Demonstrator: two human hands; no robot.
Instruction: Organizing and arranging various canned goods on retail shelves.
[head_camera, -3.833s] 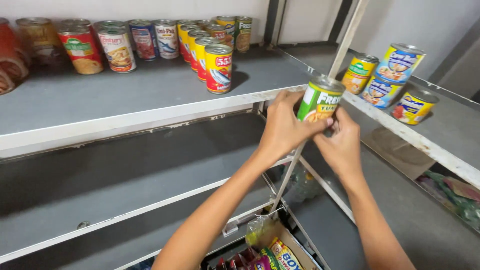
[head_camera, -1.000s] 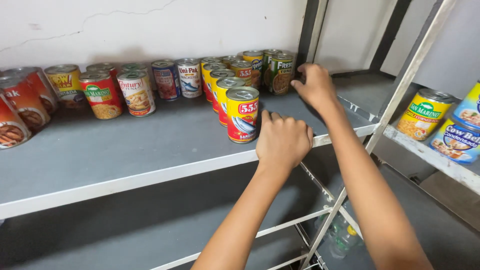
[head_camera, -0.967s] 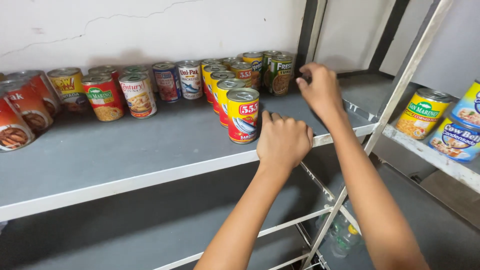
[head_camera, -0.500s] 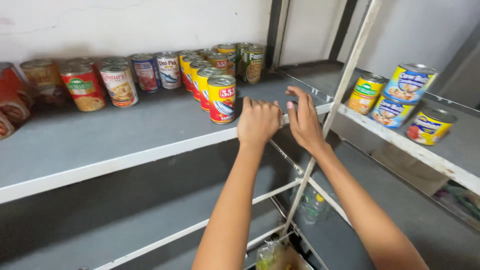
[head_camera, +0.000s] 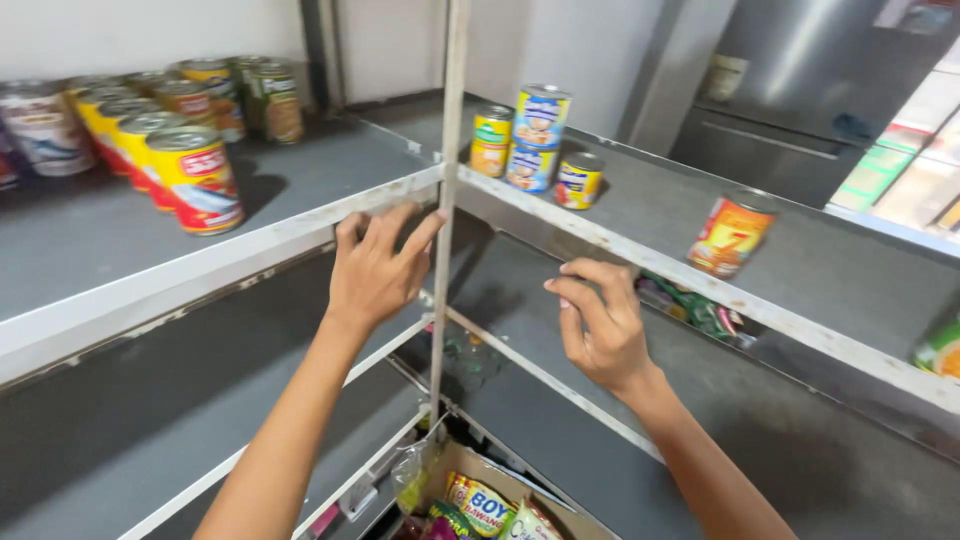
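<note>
Grey shelves (head_camera: 120, 250) meet at a corner w/ a metal post (head_camera: 447, 200). Both hands are empty: left hand (head_camera: 375, 270) rests fingers spread on the shelf edge, right hand (head_camera: 600, 325) hangs half curled below the other shelf. Cans sit up top already; a box (head_camera: 480, 500) w/ packs waits below. Right shelf: 4 small cans (head_camera: 530, 135), 1 orange can (head_camera: 730, 235). Red-yellow can (head_camera: 195, 180) fronts the left row; can't count that row.

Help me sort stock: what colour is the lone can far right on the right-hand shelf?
Orange and red, the lone can, seen in the head view.

wall (head_camera: 150, 35): pale, plain | shelves (head_camera: 90, 250): grey, white-edged | upright post (head_camera: 447, 200): white metal | steel cabinet (head_camera: 790, 90): right
</note>
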